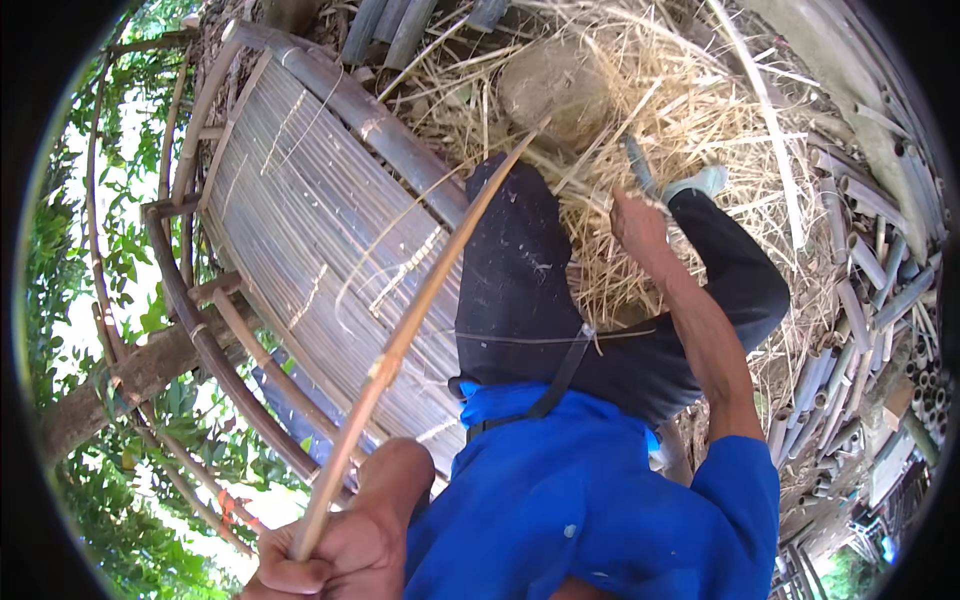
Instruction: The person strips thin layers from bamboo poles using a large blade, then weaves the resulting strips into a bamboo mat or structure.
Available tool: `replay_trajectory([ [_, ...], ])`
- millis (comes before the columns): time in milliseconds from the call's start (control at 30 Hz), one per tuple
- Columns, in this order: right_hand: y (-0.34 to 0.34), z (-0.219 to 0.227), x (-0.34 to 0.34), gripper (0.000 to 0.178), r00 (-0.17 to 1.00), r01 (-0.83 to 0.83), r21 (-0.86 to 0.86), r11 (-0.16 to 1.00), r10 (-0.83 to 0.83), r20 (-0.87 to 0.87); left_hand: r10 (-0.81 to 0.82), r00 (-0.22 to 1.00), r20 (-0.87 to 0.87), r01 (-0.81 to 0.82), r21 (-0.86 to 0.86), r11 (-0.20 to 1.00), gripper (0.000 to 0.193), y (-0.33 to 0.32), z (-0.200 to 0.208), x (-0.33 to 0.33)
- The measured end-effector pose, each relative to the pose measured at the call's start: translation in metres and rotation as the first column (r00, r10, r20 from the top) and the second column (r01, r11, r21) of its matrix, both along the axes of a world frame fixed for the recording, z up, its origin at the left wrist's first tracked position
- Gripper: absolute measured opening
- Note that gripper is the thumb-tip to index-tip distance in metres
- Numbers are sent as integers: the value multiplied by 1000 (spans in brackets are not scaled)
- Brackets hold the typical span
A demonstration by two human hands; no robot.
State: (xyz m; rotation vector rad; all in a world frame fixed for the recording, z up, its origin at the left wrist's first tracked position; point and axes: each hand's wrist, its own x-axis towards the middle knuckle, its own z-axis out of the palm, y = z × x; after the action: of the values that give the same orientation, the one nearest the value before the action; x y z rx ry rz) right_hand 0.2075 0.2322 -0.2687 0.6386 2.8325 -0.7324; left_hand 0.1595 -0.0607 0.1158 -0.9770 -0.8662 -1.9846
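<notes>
My left hand (325, 552) is closed around the lower end of a long tan bamboo strip (385, 368). The strip slants up and away over the slatted bench to a tip above my left knee, with a node ring partway along. Farther off and to the right, my right hand (640, 228) is closed on the handle of a knife (638, 168). Its grey blade points away from me over the shavings, apart from the strip. The handle is mostly hidden in my fist. A thin cord (520, 340) lies across my dark trousers.
A bamboo-slat bench (290, 190) with a thick pole edge stands to my left. Pale shavings (690, 100) cover the ground around a rounded block (560, 92). Cut bamboo tubes (865, 260) pile up at right. A long pale strip (765, 110) lies at the far right.
</notes>
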Motion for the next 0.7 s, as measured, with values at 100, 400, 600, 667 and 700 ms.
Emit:
replay_trajectory([
  [100,1,-3,-16,27,997,65,-85,994,-60,56,21,999,45,-14,-150,989,27,4,9,-5],
  [400,-71,178,6,20,981,42,-409,912,-115,-154,67,995,-71,-82,-228,970,33,15,21,-7],
  [600,-120,267,43,14,844,-262,-240,935,101,-527,326,945,-15,-326,-123,937,45,46,24,6],
  [667,-128,306,58,13,800,-322,-196,926,156,-580,332,943,-26,-333,-79,940,45,54,25,9],
  [700,-130,321,67,14,780,-321,-172,931,157,-606,335,942,-30,-336,-32,941,45,58,24,10],
])
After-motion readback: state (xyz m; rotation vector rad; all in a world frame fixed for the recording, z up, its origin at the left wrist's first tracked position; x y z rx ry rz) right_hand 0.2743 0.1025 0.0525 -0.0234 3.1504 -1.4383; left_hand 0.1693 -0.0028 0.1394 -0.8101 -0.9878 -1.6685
